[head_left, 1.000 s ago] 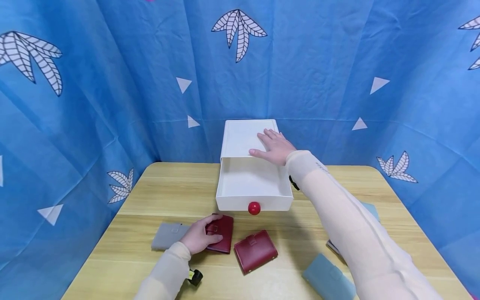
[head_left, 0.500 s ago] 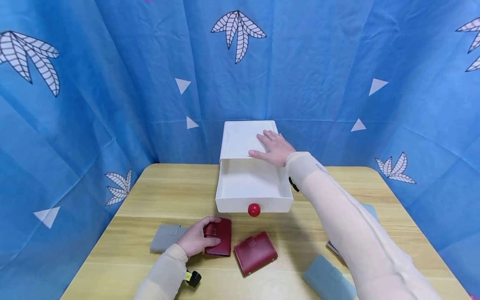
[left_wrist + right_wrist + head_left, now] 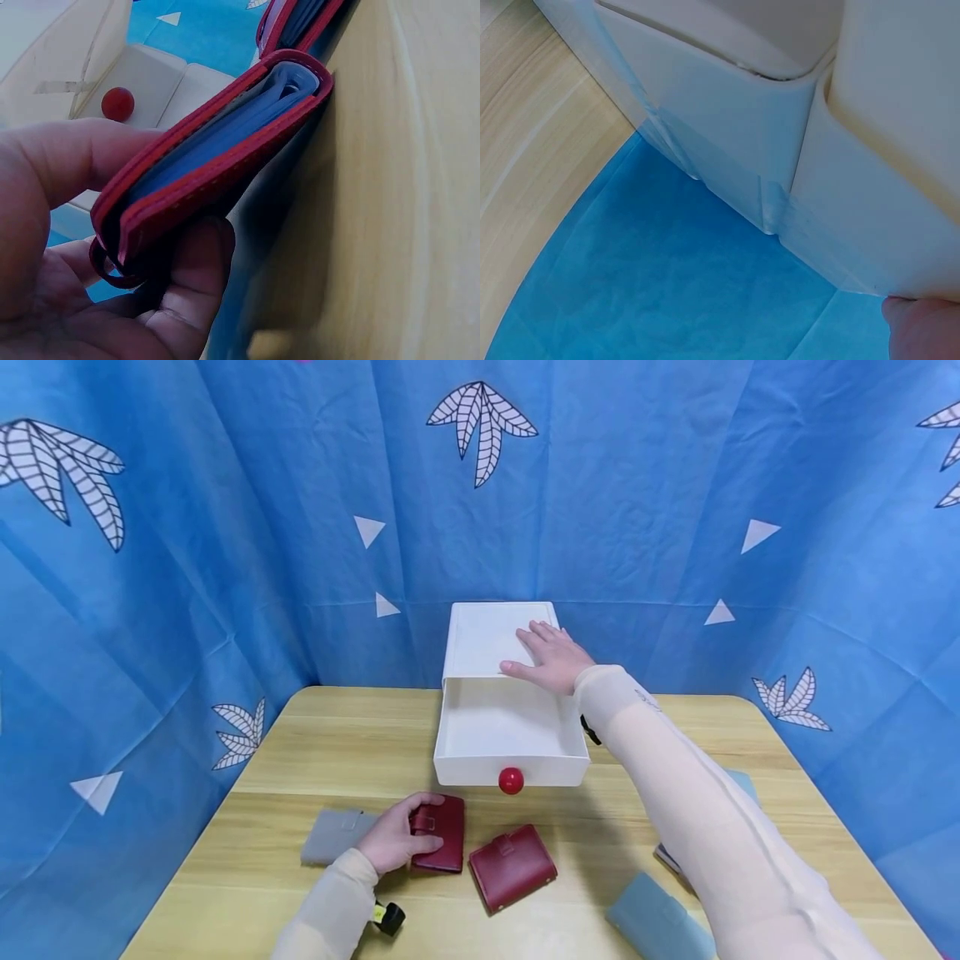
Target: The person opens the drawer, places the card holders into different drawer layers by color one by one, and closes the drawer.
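Observation:
My left hand (image 3: 397, 837) grips a dark red card holder (image 3: 441, 835) by its strap side, thumb on one cover and fingers on the other. From its end in the left wrist view, clear card sleeves (image 3: 225, 139) show between the covers. At the back, my right hand (image 3: 551, 660) lies with spread fingers on top of a white drawer box (image 3: 480, 639). The box's drawer (image 3: 465, 768) is pulled out toward me, with nothing in it and a red ball knob (image 3: 511, 781) on its front. Only a fingertip (image 3: 926, 330) shows in the right wrist view.
A second red card holder (image 3: 513, 868) lies in front of the drawer, and a grey one (image 3: 330, 837) left of my left hand. Right of centre is a blue-green one (image 3: 660, 914). Another blue-green item (image 3: 744, 782) is partly hidden by my right arm. Blue curtains (image 3: 637, 485) surround the table.

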A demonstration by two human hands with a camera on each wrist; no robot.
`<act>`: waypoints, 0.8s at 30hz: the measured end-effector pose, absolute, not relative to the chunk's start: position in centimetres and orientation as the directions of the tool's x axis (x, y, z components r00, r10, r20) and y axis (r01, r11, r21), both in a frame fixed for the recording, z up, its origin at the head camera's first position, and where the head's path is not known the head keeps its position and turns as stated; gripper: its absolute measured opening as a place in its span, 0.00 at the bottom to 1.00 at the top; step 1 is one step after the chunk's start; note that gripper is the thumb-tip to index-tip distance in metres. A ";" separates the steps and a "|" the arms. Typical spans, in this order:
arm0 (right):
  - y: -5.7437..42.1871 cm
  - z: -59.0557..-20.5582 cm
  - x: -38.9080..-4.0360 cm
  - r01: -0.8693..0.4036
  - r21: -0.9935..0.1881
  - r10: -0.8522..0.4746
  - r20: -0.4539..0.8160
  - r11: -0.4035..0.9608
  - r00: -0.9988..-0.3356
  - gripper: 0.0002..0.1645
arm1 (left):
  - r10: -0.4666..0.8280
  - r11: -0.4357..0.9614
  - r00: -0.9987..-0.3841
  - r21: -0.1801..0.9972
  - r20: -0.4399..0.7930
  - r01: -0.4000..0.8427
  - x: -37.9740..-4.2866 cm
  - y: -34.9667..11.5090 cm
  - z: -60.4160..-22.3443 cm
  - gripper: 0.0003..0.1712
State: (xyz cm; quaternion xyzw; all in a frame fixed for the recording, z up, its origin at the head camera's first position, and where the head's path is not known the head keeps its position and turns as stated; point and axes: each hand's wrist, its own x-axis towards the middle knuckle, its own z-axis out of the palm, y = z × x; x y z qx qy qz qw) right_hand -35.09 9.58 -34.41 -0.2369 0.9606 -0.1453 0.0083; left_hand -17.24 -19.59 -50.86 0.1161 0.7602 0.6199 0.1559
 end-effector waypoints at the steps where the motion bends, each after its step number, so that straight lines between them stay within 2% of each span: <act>1: 9.6 -34.4 -35.1 -0.453 -0.283 -0.458 0.053 0.845 -0.887 0.57 | 0.371 0.200 -0.924 0.980 -0.092 -0.017 -17.2 -19.6 -50.8 0.35; 15: 9.9 -34.4 -35.0 -0.448 -0.299 -0.453 0.058 0.842 -0.890 0.57 | 0.350 0.228 -0.932 0.974 -0.090 -0.008 -17.1 -20.0 -49.1 0.36; 24: 10.0 -34.3 -35.0 -0.465 -0.296 -0.469 0.063 0.834 -0.881 0.57 | 0.284 0.328 -0.957 0.944 -0.065 0.033 -16.9 -21.0 -46.6 0.35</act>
